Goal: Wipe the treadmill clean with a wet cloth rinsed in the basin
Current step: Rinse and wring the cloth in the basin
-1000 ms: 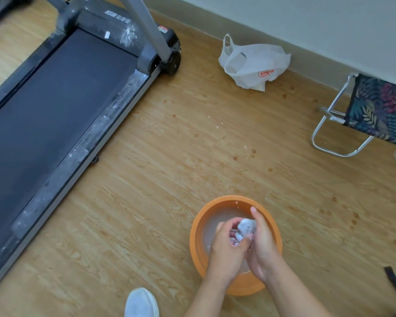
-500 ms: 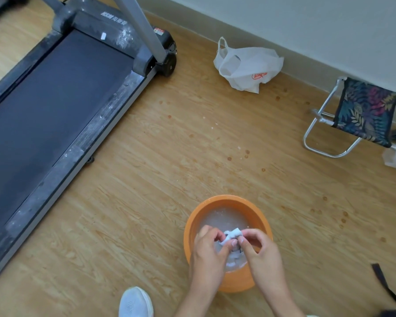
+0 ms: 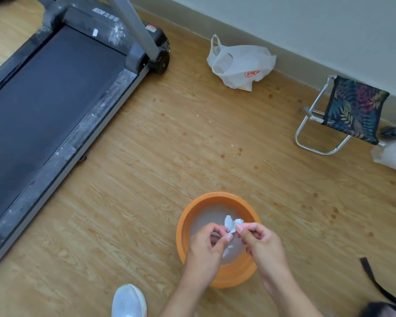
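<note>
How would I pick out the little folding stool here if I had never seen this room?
Follow the pale wall to the right, past the white plastic bag lying on the wooden floor. The folding stool stands there, close to the wall. It alone has a bent silver tube frame and a dark fabric seat printed with colourful leaves.

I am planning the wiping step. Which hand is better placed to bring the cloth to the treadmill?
Left, probably. Both the left hand and the right hand pinch the cloth over the basin, but the treadmill lies on the left side, nearer that hand.
</note>
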`<control>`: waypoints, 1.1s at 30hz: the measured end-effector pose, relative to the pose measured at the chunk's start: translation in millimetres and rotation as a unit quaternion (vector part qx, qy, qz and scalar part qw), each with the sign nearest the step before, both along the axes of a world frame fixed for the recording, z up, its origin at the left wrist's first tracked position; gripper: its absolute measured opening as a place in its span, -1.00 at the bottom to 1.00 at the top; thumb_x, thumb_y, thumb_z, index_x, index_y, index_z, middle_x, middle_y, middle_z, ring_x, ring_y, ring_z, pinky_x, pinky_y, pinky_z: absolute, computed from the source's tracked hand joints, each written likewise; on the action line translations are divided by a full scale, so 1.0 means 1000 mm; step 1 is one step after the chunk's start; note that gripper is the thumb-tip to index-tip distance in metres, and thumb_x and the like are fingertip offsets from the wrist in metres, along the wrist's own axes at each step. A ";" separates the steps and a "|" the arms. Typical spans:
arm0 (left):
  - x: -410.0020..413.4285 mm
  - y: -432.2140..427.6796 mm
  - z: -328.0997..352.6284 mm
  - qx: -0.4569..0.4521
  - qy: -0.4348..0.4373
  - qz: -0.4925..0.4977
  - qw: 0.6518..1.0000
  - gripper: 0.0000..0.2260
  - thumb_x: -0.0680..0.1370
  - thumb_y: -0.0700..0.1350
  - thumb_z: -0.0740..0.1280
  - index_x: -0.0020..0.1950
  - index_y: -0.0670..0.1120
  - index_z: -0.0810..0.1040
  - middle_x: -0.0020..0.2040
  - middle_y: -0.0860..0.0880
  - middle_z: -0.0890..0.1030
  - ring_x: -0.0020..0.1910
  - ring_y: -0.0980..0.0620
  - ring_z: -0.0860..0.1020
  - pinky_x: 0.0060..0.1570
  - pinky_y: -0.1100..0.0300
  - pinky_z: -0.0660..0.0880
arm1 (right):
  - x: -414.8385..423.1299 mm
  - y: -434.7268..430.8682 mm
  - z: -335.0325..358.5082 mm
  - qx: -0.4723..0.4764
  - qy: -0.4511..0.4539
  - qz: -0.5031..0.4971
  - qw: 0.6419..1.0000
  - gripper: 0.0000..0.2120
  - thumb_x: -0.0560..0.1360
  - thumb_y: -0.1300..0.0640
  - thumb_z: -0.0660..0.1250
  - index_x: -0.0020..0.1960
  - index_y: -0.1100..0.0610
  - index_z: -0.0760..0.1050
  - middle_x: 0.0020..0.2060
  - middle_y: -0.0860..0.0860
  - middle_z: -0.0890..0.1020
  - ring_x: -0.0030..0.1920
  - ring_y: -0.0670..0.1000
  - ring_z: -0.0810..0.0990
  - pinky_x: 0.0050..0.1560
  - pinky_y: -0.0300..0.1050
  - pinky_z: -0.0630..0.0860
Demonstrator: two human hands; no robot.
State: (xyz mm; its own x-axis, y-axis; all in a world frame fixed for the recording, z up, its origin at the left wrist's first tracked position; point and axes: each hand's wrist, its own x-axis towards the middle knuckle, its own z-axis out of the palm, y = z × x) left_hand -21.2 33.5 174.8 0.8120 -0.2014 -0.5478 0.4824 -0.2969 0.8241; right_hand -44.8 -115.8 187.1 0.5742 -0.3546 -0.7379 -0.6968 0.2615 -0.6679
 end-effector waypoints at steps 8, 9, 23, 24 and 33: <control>0.013 0.002 0.001 -0.030 0.040 -0.005 0.999 -0.78 0.45 -0.07 0.62 -0.27 0.02 0.60 -0.21 0.01 0.70 -0.20 0.12 0.62 -0.10 0.20 0.54 | 0.002 0.010 -0.009 0.086 0.037 -0.087 0.992 -0.92 0.69 0.21 0.32 0.03 0.19 0.53 -0.16 0.16 0.66 -0.20 0.06 0.63 -0.19 -0.10 0.60; 0.015 0.003 0.003 -0.047 0.052 0.016 0.997 -0.78 0.47 -0.10 0.60 -0.27 0.01 0.60 -0.17 -0.02 0.72 -0.17 0.11 0.65 -0.07 0.20 0.55 | 0.002 0.010 -0.010 0.070 0.030 -0.076 0.994 -0.93 0.69 0.19 0.33 0.04 0.18 0.54 -0.13 0.18 0.67 -0.16 0.09 0.63 -0.16 -0.07 0.59; 0.013 -0.001 0.041 0.033 -0.058 -0.023 0.998 -0.78 0.64 0.15 0.29 -0.09 0.06 0.39 -0.38 0.16 0.39 -0.40 0.14 0.32 -0.30 0.19 0.28 | -0.024 0.003 -0.002 -0.181 0.099 -0.098 0.974 -0.69 0.46 0.08 0.61 0.03 0.09 0.50 -0.08 0.06 0.61 -0.11 0.08 0.58 -0.12 -0.06 0.44; 0.007 -0.007 0.048 0.011 -0.045 -0.036 0.998 -0.79 0.64 0.14 0.30 -0.10 0.08 0.40 -0.36 0.14 0.43 -0.38 0.12 0.35 -0.29 0.18 0.31 | -0.026 0.014 0.002 -0.089 0.093 -0.122 0.984 -0.68 0.44 0.02 0.62 0.02 0.12 0.56 -0.08 0.10 0.67 -0.12 0.07 0.61 -0.10 -0.06 0.48; 0.011 -0.028 0.028 -0.301 0.328 0.305 0.842 -0.78 0.68 -0.29 0.24 0.32 -0.27 0.52 0.07 -0.27 0.71 -0.13 -0.09 0.72 -0.17 0.10 0.69 | 0.002 0.050 0.027 0.393 -0.020 -0.253 0.884 -0.68 0.63 0.00 0.32 0.11 0.24 0.67 -0.05 0.18 0.74 -0.03 0.12 0.75 0.12 0.04 0.63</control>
